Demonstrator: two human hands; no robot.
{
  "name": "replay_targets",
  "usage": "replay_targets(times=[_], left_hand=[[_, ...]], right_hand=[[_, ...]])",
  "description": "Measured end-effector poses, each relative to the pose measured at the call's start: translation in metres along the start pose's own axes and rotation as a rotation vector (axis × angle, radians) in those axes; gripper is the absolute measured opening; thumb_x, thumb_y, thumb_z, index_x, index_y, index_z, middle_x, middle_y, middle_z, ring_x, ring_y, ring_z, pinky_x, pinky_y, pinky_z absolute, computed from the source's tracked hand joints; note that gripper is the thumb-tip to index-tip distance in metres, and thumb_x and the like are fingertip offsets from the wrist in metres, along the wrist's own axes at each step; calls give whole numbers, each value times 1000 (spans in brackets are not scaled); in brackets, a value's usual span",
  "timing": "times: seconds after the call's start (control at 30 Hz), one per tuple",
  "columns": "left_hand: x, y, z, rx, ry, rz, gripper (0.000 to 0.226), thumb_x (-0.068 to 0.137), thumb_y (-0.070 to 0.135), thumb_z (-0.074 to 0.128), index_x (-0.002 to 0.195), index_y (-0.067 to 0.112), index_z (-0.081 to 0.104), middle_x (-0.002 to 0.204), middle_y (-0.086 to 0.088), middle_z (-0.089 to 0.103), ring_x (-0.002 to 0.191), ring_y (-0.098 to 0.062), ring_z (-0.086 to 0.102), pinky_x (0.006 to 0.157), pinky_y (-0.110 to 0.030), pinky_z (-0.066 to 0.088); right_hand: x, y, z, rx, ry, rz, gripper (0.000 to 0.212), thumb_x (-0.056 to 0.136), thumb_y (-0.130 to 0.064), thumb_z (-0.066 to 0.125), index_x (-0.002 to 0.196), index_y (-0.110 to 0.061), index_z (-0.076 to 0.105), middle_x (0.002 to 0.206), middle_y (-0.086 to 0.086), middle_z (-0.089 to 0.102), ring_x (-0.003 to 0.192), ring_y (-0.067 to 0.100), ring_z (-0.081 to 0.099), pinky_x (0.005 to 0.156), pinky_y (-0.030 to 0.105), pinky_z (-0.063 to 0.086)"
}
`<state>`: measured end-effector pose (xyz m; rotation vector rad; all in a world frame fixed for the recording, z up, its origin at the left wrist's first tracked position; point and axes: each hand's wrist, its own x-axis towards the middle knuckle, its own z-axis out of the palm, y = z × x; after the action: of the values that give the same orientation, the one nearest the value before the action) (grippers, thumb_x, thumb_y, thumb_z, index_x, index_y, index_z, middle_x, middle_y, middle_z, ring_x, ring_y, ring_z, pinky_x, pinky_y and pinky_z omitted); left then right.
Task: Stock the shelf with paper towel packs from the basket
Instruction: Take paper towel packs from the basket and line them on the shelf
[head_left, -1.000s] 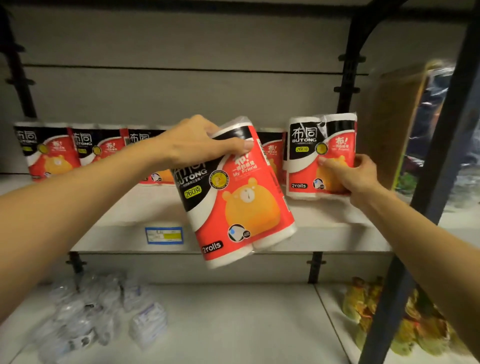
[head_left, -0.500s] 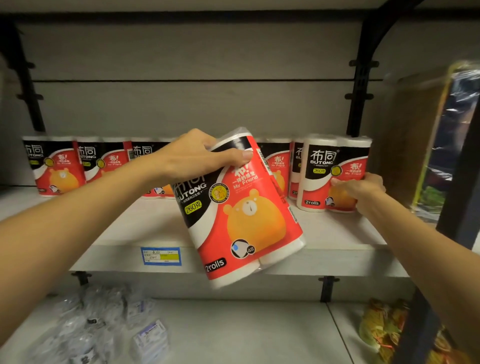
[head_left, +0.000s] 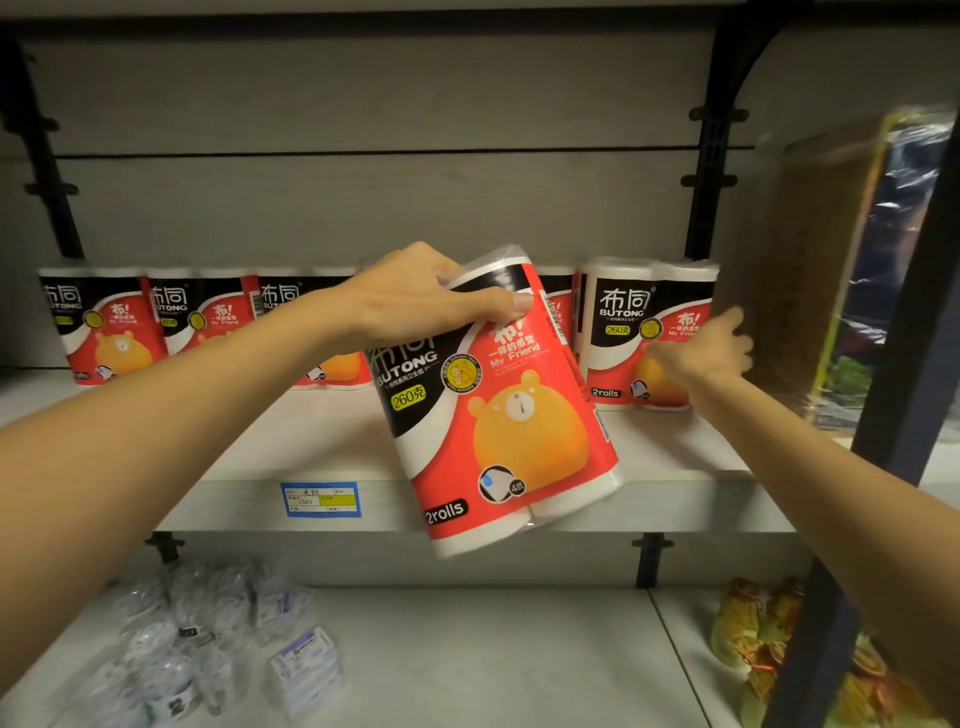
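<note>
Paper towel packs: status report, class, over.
Left hand grips tilted pack, off shelf. Right hand touches end pack. Nothing blocking.

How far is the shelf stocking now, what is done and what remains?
Done: a row of packs stands at the back of the shelf, and the rightmost pack stands there under the right hand. In hand: the left hand grips one tilted pack in front of the shelf, not yet set down. Left: placing it; the basket is out of view.
</note>
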<state>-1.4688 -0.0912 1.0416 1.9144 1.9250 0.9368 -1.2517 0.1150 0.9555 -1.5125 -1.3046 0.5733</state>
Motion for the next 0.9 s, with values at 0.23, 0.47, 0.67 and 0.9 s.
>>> replay_targets(times=[0.23, 0.47, 0.67, 0.9], left_hand=[[1, 6, -4, 39, -5, -18, 53, 67, 66, 70, 89, 17, 72, 76, 0, 77, 67, -18, 75, 78, -37, 60], [-6, 10, -8, 1, -26, 29, 60, 77, 55, 71, 96, -2, 69, 84, -13, 76, 73, -26, 75, 76, -41, 59], [-18, 14, -18, 21, -26, 3, 69, 73, 77, 56, 90, 12, 74, 73, -3, 76, 65, -18, 74, 59, -26, 57], [-18, 10, -36, -92, 216, 103, 56, 87, 74, 39, 99, 26, 67, 94, 11, 69, 88, -7, 66, 77, -25, 50]], right_hand=[[-85, -56, -27, 400, -194, -648, 45, 89, -39, 64, 126, -17, 47, 99, 1, 65, 87, 12, 66, 74, 23, 57], [-136, -100, -52, 100, -883, -613, 90, 64, -58, 70, 141, -29, 32, 109, -14, 58, 91, 8, 67, 71, 24, 55], [-143, -104, -47, 215, -872, -596, 65, 70, -23, 85, 121, -27, 46, 108, -2, 67, 87, 12, 72, 70, 28, 58], [-135, -124, -58, 243, -586, -700, 61, 60, -28, 90, 110, -14, 57, 97, 4, 71, 81, 15, 73, 74, 34, 61]])
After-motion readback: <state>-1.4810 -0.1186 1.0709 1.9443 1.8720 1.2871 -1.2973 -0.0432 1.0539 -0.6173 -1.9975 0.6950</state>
